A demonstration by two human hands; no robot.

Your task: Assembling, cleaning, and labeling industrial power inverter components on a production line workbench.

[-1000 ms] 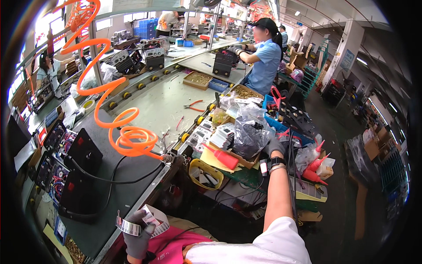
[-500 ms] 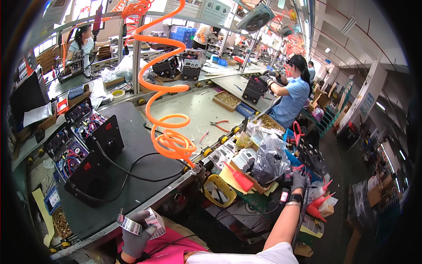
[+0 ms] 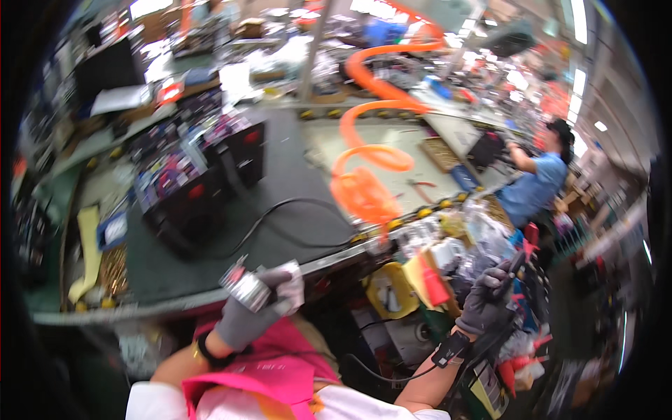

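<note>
I am looking down over my own two gloved hands at a long green counter [image 3: 294, 182], and the whole view is smeared with motion blur. My left hand [image 3: 245, 318], in a grey glove, has its grip clamped around a small silvery metal cylinder [image 3: 245, 290] with a pale wrapping beside it; it hangs in the air just in front of the counter's near edge, above my pink apron [image 3: 273, 371]. My right hand [image 3: 483, 304], also gloved, reaches low to my right with its grip closed on a dark, slim tool or handle [image 3: 514, 264]; the blur hides what exactly it is. That hand sits among a heap of clear plastic bags [image 3: 483, 234] and small bins.

On the counter stand black test boxes [image 3: 196, 182] with a dark cable [image 3: 280, 217] trailing toward me, and an orange coiled air hose [image 3: 364, 182] hangs down over the middle. Farther right, another person in a blue shirt [image 3: 535, 185] works at the same line.

As I judge the risks: the cylinder is smooth and held over open space, so a loosened grip would drop it to my lap or the floor. My right arm could snag the wrist cord [image 3: 392, 374] running from its black strap, or drag bags off the heap. The hanging hose could catch anything I lift across.
</note>
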